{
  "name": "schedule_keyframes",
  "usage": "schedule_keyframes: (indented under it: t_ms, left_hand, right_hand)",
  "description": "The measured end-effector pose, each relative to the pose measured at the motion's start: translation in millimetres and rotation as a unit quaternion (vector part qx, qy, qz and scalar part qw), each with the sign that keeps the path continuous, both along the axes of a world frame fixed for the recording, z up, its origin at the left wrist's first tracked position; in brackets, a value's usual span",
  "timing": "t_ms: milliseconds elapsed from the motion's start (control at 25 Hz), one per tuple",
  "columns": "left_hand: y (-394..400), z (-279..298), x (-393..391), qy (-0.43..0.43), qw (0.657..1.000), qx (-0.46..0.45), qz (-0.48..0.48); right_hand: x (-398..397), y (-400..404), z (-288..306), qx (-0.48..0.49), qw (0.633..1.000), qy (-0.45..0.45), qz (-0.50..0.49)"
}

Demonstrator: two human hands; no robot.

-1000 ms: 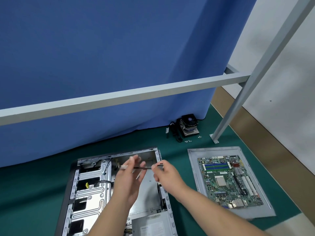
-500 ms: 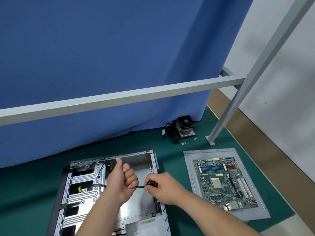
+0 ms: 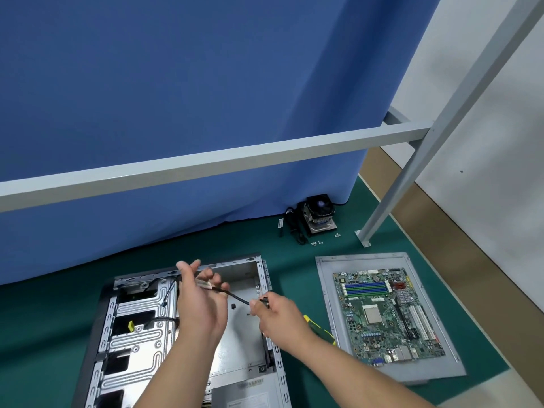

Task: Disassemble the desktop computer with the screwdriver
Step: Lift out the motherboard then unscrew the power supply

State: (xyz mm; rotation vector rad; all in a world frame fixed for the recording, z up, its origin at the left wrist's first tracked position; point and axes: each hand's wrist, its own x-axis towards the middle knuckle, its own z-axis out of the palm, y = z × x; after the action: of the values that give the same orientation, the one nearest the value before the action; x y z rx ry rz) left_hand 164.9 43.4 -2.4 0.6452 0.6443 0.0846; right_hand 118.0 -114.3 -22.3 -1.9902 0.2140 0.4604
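From the head camera, the computer case lies flat on its side on the green mat, open face up, presumably so its inside can be reached from above; both hands hover over its far, emptied bay. The left hand holds the pale connector end of a black cable against its loosely curled fingers, palm turned toward the camera; the right hand pinches the cable's dark other end between thumb and fingers, so the cable spans the gap between the two grips and sags slightly; it looks freed and held up clear of the case for setting aside.

The screwdriver, green and yellow handled, lies on the mat just right of the case, mostly hidden under the right wrist; neither hand holds it. Further right of the case, the motherboard rests on a grey side panel; beyond the case, by the blue curtain, sit the cooler fan and a few loose screws, parked out of the way.
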Motion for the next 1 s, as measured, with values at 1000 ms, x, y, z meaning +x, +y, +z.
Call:
schedule_keyframes:
  t_ms: [1000]
  left_hand:
    - [0.2,-72.7,137.1,0.073,0.433,0.789,-0.431]
  right_hand:
    - [172.2,-144.5,-52.7,-0.041,0.987,0.062,-0.143]
